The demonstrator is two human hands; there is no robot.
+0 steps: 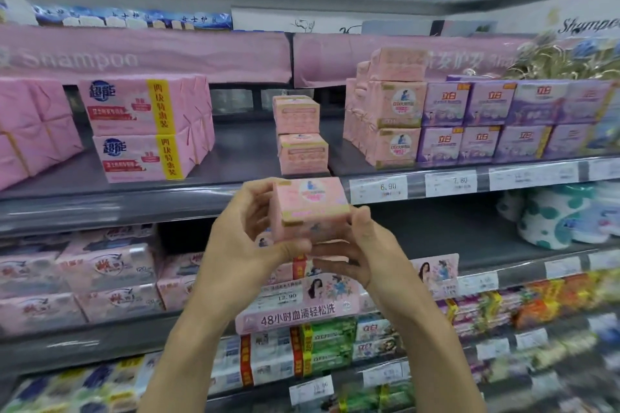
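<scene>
Pink soap box (310, 208) sits in mid-air at the centre of the view, just in front of the shelf lip (134, 208), carried between both hands. The left hand (248, 245) comes in from seven o'clock, its fingers curled over the box's left face and its thumb tucked along the lower front edge. The right hand (365, 245) comes in from five o'clock, thumb pressed on the right front corner and fingers folded beneath the base. Both grip it; neither lies spread.

It looks like thin printed carton round a solid bar (so fairly light, stiff at the corners, likely to dent if squeezed across the broad faces). The print seems glossy and may be a little slippery, so the sound hold is on opposite short sides or under the base, near the edges.

At six o'clock, below the hands, a promotional card (302, 308) hangs from a lower shelf. At twelve o'clock, beyond the box, a twin stack (300, 134) of like boxes stands on the shelf. Price tags (379, 189) run off toward three o'clock. Further back, a taller pile (392, 117) at one o'clock touches purple boxes (469, 121) at two o'clock. Four-bar packs (144, 127) stand at ten o'clock, under a pink banner (151, 54).
</scene>
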